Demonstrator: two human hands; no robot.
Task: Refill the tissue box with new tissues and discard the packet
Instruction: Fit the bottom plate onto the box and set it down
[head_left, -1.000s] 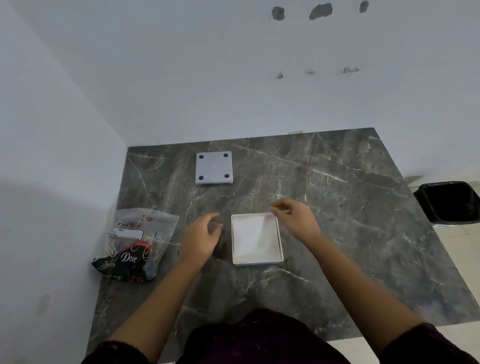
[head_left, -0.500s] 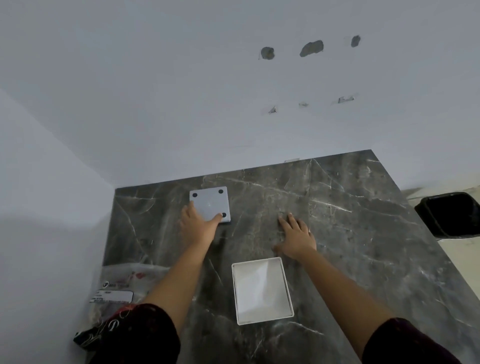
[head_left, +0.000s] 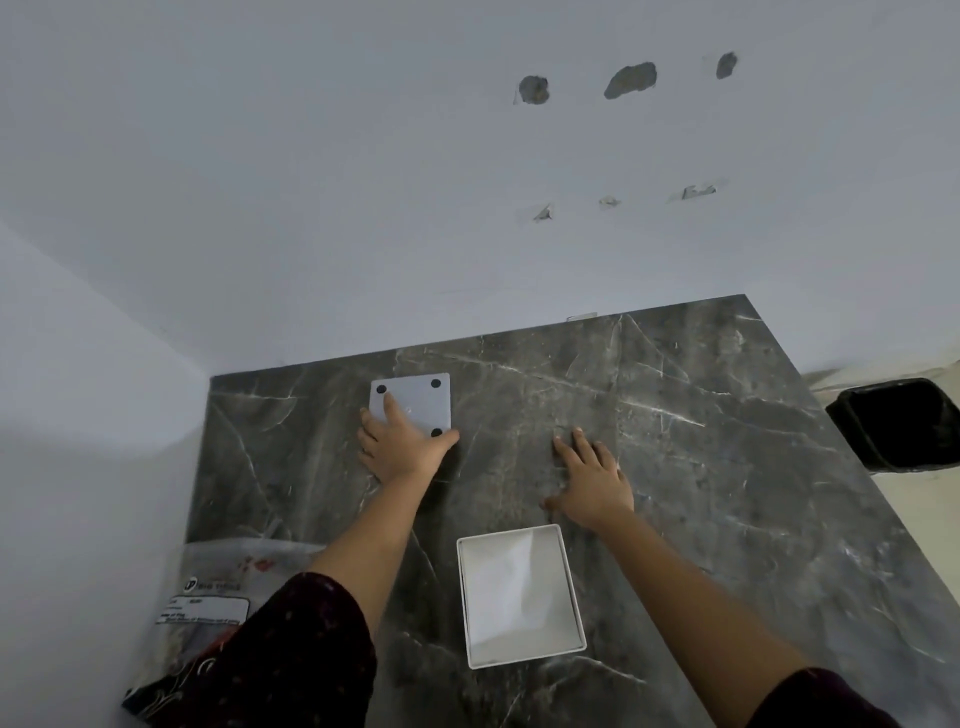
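An open white tissue box (head_left: 569, 582) stands near the table's front middle, with white tissue (head_left: 514, 592) showing inside. Its white square cover plate (head_left: 422, 401), with black round feet at the corners, lies flat near the back wall. My left hand (head_left: 402, 448) rests on the plate's near left corner, fingers on top and thumb along its near edge. Flat on the table to the right of the plate, beyond the box, lies my right hand (head_left: 592, 486), fingers spread and holding nothing. The clear plastic packet (head_left: 218, 587) lies at the front left, partly hidden by my left sleeve.
The dark marble table (head_left: 701, 467) sits in a corner, with walls behind and to the left. A black bin (head_left: 898, 422) stands on the floor past the table's right edge.
Both hands left the box and reached toward the back. My left hand has slid onto the cover plate; my right hand has settled flat on the table.
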